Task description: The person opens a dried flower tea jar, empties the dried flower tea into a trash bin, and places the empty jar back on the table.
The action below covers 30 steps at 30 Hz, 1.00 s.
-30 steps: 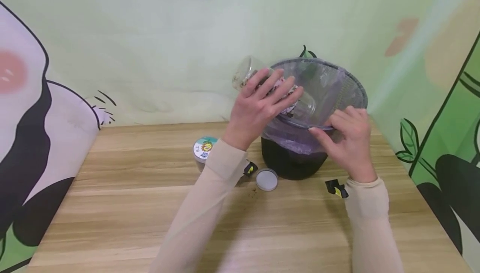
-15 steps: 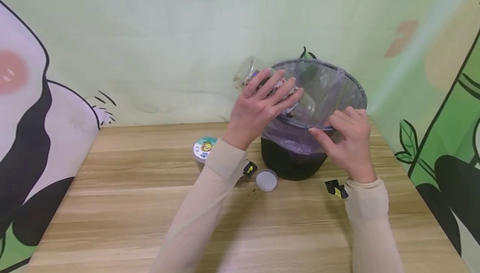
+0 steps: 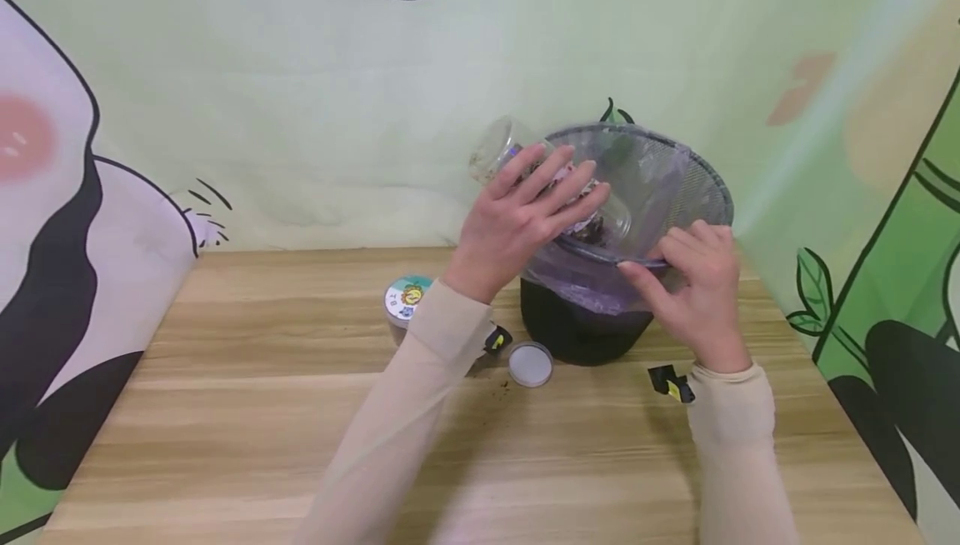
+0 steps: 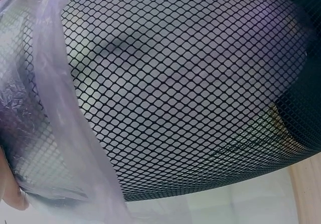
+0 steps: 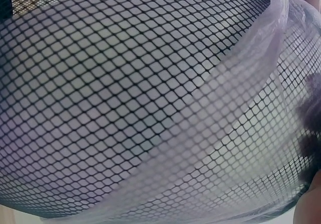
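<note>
My left hand (image 3: 517, 220) grips a clear jar (image 3: 495, 149) lying steeply tilted, its lower right end inside the rim of a black mesh bin (image 3: 588, 328). Dark bits (image 3: 592, 230) gather toward that lower end. My right hand (image 3: 697, 291) pinches the bin's front rim, thumb outside and fingers over the edge. A thin purple plastic liner (image 3: 592, 287) is folded over the rim. Both wrist views are mostly filled by the bin's mesh wall (image 4: 175, 83) and the liner's edge (image 5: 200, 128); only bits of fingers show at their edges.
A small round lid (image 3: 531, 364) lies on the wooden table (image 3: 262, 412) in front of the bin, with dark crumbs (image 3: 501, 395) beside it. A tub with a printed top (image 3: 407, 299) stands partly behind the left sleeve. A patterned cloth wall (image 3: 300, 95) backs the table.
More dark bits show at the jar's lower end within the bin. Both hands keep their holds and have barely moved; the head view has shifted slightly.
</note>
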Each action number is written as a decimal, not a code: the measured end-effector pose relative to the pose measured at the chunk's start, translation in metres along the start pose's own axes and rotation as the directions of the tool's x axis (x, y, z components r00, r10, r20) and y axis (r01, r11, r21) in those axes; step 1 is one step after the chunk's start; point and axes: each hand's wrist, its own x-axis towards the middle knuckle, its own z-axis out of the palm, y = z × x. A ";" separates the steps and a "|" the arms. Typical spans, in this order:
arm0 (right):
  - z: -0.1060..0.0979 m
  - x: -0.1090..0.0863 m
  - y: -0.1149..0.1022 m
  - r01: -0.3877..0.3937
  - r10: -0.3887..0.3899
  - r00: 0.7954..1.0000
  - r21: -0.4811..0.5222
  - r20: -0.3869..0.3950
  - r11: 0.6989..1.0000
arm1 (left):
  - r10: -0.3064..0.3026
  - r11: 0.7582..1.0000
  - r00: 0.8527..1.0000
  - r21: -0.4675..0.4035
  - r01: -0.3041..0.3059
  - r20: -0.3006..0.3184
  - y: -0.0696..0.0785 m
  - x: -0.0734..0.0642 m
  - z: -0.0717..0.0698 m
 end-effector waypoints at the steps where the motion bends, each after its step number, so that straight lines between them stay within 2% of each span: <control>1: -0.001 0.000 0.000 -0.001 0.001 1.000 -0.001 -0.002 1.000 | -0.002 1.000 1.000 -0.004 0.002 -0.001 0.000 0.001 0.000; 6: -0.001 0.001 0.002 0.012 -0.012 1.000 -0.004 0.000 1.000 | -0.014 1.000 1.000 -0.015 0.014 0.010 0.000 0.001 -0.001; 30: -0.003 0.000 0.004 0.014 -0.014 1.000 -0.010 -0.001 1.000 | 0.002 1.000 1.000 -0.007 -0.001 0.029 0.000 0.003 -0.002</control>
